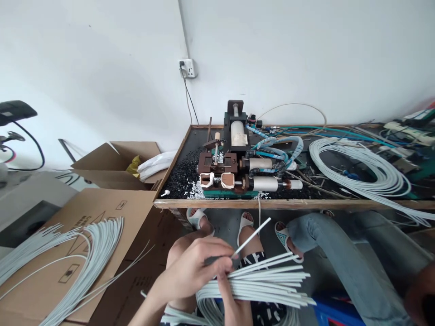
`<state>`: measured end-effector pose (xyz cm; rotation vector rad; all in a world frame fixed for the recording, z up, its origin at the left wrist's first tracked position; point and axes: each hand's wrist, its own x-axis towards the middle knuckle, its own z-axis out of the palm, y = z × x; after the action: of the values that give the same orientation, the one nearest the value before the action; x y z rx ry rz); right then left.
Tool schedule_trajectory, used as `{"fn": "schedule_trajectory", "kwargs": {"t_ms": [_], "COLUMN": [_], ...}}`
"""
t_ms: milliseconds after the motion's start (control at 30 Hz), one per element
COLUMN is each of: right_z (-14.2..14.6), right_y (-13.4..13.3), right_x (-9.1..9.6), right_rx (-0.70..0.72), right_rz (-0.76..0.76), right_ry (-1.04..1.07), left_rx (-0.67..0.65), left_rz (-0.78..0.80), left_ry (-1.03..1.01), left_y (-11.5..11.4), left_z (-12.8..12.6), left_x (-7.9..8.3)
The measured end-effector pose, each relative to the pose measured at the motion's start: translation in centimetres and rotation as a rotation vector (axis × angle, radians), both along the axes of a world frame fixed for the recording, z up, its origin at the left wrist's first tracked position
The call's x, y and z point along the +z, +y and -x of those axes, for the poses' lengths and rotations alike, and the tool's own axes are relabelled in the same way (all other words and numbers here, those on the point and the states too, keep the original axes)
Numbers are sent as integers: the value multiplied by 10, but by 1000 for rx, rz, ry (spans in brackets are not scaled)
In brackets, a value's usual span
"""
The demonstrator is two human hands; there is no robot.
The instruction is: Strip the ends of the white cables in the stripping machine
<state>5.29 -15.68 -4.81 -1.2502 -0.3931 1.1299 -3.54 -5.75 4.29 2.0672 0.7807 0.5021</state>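
Our left hand (pixel 190 271) is clenched, its fingers (pixel 217 253) pinching one white cable (pixel 253 236) that sticks up and away from us. Our right hand (pixel 234 308) closes around a bundle of white cables (pixel 265 283) from below, though the left hand and the bundle hide most of its grip. The bundle's lower part is cut off by the frame edge.

Straight ahead, beyond our hands, stands a pneumatic machine (pixel 234 167) on a wooden worktop (pixel 272 203), its inner parts screened by tangled blue hoses (pixel 275 151). To its right lies a coil of white cable (pixel 356 167); to its left and nearer us, more cables (pixel 98 253) fan across a cardboard sheet (pixel 115 213).

Below it, a leg in pale jeans (pixel 340 253) crosses the view, and we cannot tell whose. A blurred dark shape (pixel 421 290) at the right edge is too unclear to name.
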Motion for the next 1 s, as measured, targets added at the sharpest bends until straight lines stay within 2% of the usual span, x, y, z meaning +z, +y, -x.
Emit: {"fn": "schedule_trajectory", "kwargs": {"t_ms": [100, 200, 267, 367, 467, 600, 733, 1000], "right_z": [2, -9, -18, -26, -22, -13, -12, -17], "right_y": [1, 9, 18, 30, 36, 36, 38, 45], "right_x": [-5, -7, -2, 14, 32, 41, 37, 33], "right_rx": [-103, -52, -1, 3, -20, 6, 29, -3], "right_rz": [105, 101, 53, -79, -219, -267, -288, -265], "right_ry": [88, 248, 340, 384, 439, 525, 570, 514], "left_rx": [52, 205, 383, 657, 806, 865, 847, 939], "left_rz": [-67, 44, 109, 72, 57, 31, -8, 0], "left_ry": [0, -190, -335, -442, -480, -470, -436, -466], "left_y": [-10, -9, -3, 10, 24, 34, 39, 45], "left_z": [-5, -8, -11, -19, -27, -34, -38, -44], "left_x": [3, -12, -23, -33, -38, -45, -48, -47]}}
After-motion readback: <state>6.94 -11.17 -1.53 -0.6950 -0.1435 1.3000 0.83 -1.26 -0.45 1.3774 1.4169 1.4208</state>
